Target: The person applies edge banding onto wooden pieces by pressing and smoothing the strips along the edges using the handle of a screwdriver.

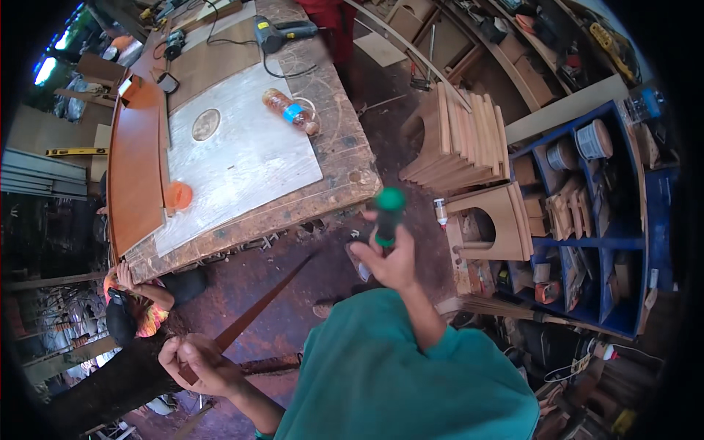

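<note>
Low on the left, my left hand [202,364] is closed around one end of a thin, reddish-brown strip [257,312]. The strip slants up and away over the floor, its far end narrow and dark. My right hand [394,260], just off the near right corner of the workbench [341,158], grips a green-and-black object [389,213] shaped like a tool handle. Motion blurs it, so its exact kind cannot be made out. The two hands are well apart, and neither touches the bench.
A white-smeared panel [242,154], plastic bottle [290,110], orange cup [178,195] and power tool [271,33] lie on the bench. A person [143,304] crouches at its left corner. Curved wooden pieces [462,139] and a blue shelf unit [623,242] stand right.
</note>
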`<act>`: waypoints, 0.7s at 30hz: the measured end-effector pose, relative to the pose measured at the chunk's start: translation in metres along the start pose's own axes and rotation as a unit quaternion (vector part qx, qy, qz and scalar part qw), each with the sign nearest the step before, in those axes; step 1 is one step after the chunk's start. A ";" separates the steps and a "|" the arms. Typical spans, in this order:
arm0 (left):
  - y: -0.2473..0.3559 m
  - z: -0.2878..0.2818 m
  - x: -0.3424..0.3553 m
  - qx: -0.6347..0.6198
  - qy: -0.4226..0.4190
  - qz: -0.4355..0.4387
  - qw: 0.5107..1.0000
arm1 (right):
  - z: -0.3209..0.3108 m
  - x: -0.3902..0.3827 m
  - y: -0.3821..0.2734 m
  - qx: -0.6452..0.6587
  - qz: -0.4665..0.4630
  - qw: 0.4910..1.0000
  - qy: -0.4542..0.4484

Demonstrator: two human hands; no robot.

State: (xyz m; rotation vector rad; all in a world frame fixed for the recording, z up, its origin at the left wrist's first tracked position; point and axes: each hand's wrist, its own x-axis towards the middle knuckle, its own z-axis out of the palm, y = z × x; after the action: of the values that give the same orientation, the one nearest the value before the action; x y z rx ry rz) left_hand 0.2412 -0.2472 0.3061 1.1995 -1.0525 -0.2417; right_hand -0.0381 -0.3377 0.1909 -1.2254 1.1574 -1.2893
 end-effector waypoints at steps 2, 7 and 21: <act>-0.001 0.007 0.004 -0.005 -0.008 0.008 1.000 | -0.012 0.028 -0.029 0.009 -0.109 0.994 0.009; -0.004 0.012 0.008 0.021 0.030 0.004 0.999 | -0.018 0.083 -0.054 0.229 -0.197 0.951 0.061; -0.008 0.023 0.029 0.126 0.132 -0.011 0.983 | -0.003 0.161 0.120 0.072 -0.025 0.993 0.086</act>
State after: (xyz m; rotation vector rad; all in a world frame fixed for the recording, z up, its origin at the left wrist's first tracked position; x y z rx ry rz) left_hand 0.2417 -0.2837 0.3145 1.4268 -0.8546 0.0360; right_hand -0.0393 -0.5063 0.0825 -1.0607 1.1391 -1.5124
